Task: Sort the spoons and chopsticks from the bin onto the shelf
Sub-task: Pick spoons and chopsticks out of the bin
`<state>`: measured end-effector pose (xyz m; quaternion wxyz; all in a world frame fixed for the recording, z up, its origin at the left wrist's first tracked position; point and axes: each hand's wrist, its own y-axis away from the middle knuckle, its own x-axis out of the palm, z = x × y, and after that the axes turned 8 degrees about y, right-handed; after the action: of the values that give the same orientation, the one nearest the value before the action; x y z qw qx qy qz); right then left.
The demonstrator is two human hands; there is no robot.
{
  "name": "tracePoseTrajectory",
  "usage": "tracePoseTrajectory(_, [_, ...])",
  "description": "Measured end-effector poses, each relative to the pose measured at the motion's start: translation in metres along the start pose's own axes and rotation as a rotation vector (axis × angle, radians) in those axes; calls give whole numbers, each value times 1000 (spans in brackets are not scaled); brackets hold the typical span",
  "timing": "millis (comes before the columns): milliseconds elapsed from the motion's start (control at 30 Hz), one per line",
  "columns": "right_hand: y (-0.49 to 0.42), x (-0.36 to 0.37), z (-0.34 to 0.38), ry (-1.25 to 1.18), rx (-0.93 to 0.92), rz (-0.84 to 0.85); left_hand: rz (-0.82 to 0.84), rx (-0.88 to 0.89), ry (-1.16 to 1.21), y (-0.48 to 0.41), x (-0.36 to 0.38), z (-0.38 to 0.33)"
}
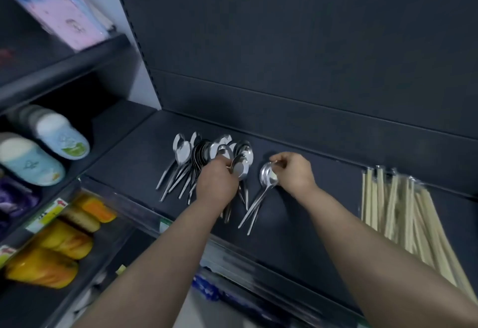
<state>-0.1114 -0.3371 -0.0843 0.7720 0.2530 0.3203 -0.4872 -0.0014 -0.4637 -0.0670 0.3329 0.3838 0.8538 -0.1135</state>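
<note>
Dark blue-grey metal shelf (323, 198) carries the goods. At its left-centre lies a fanned pile of silver metal spoons (186, 162), bowls toward the back wall. Over the pile's right edge the left hand (217, 180) has its grip clamped on a few shiny steel spoons (240, 170). Just beside it, the right hand (294, 172) pinches the bowls of a small bunch of long-handled spoons (267, 179), handles slanting toward the shelf front; whether the tips touch cannot be told. Well apart on the right lie pale wooden chopsticks in clear wrap (403, 214). Neighbouring shelf, left: blurred pale blue slippers (62, 139)
</note>
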Motion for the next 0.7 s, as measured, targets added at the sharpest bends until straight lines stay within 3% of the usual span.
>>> tracePoseTrajectory(167, [-9, 15, 11, 69, -42, 52, -5, 64, -140, -15, 3, 8])
tracePoseTrajectory(267, [-6, 15, 14, 204, -138, 86, -17, 126, -242, -17, 5, 9])
tracePoseTrajectory(433, [10, -10, 7, 564, -273, -3, -45, 257, -291, -14, 9, -5])
tracePoseTrajectory(700, [63, -96, -50, 844, -151, -173, 209, 408, -337, 3, 58, -69])
